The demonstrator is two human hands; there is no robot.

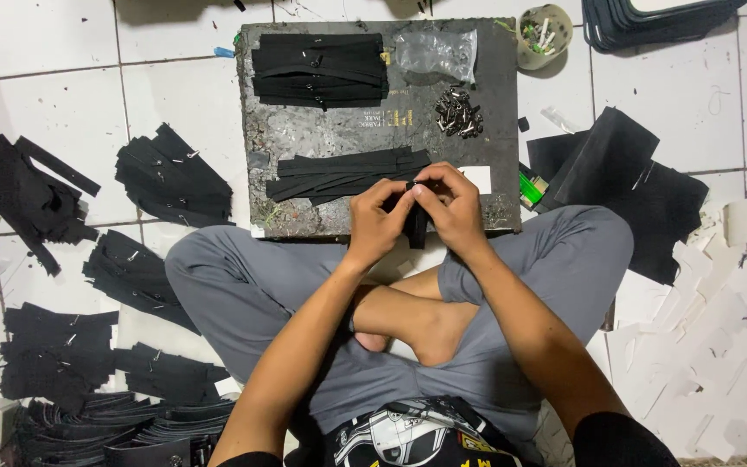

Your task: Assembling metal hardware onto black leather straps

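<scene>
A black strap (415, 227) is pinched between the left hand (375, 223) and right hand (453, 207), both closed on it, just over the near edge of the dark work board (322, 138), beside loose straps (343, 173).

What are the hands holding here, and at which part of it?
Both the left hand and the right hand pinch one black strap at its upper end, fingers meeting there; the rest hangs down between them.

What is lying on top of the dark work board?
On the dark work board: two stacks of black strips, a clear plastic bag, small metal fittings, a white card. Whatever lies beneath them is hidden.
</scene>
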